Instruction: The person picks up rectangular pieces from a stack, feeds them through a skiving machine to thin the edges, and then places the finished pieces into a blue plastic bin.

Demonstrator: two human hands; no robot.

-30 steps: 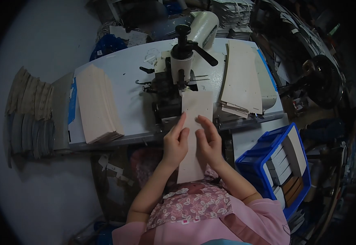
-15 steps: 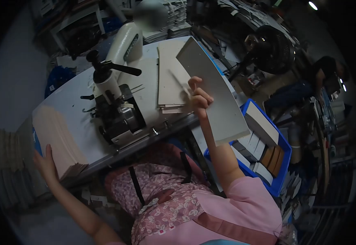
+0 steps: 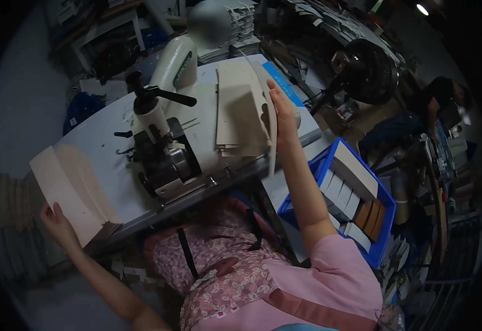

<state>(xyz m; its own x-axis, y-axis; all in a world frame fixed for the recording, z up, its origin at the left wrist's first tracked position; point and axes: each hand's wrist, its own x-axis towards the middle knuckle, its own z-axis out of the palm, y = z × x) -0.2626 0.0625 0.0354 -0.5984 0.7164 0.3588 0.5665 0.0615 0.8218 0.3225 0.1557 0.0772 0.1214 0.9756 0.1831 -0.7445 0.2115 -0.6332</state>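
Observation:
My left hand [image 3: 57, 223] pinches the lower left edge of a pale beige sheet [image 3: 61, 190], tilted up off the left pile of similar sheets [image 3: 94, 185]. My right hand [image 3: 283, 113] grips a thin pale panel [image 3: 272, 149], seen nearly edge-on. That panel stands tilted over the right edge of another beige stack [image 3: 232, 105], casting a shadow on it. Some of the right fingers are hidden behind the panel. Between the two piles stands a sewing machine [image 3: 169, 154] with a black lever; neither hand touches it.
Beside my right arm is a blue crate [image 3: 385, 220] holding white and brown pieces. A blue printed strip [image 3: 283, 83] lies along the white table's [image 3: 108, 116] right side. A black fan [image 3: 365, 69] stands beyond. Another person [image 3: 437, 102] is at the far right.
My left hand has lifted a sheet from the left pile. The right-hand panel has swung from broad face to nearly edge-on, and my right hand has shifted slightly right.

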